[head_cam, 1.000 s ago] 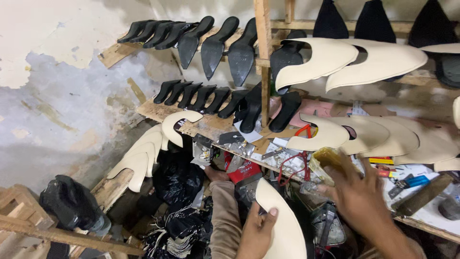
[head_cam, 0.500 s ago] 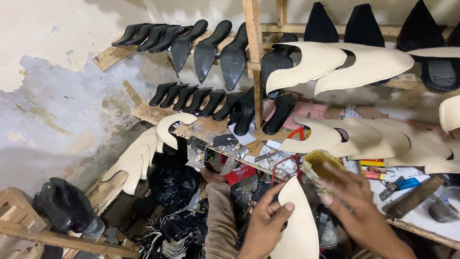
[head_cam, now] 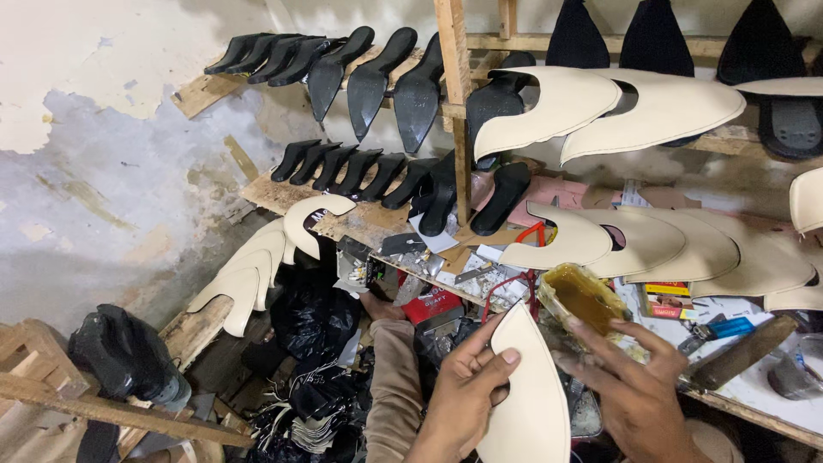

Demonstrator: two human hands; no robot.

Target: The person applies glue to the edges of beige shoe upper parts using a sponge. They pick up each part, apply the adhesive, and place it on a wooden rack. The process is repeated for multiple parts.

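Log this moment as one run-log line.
left hand: holds cream shoe piece upright | right hand: fingers at open glue tub | behind: shelves of black soles

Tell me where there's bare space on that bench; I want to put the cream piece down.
Little is free. The left hand holds the cream piece; the right hand reaches to the glue tub. A small pale bench patch lies between the wooden handle and the glass jar. The shelves are crowded.

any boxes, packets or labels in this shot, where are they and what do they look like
Red box: under the workbench edge, left of the cream piece held by the left hand; rectangular, pale print.
Small printed box: on the bench, right of the glue tub; flat, red, yellow and green.
No signs or screens.
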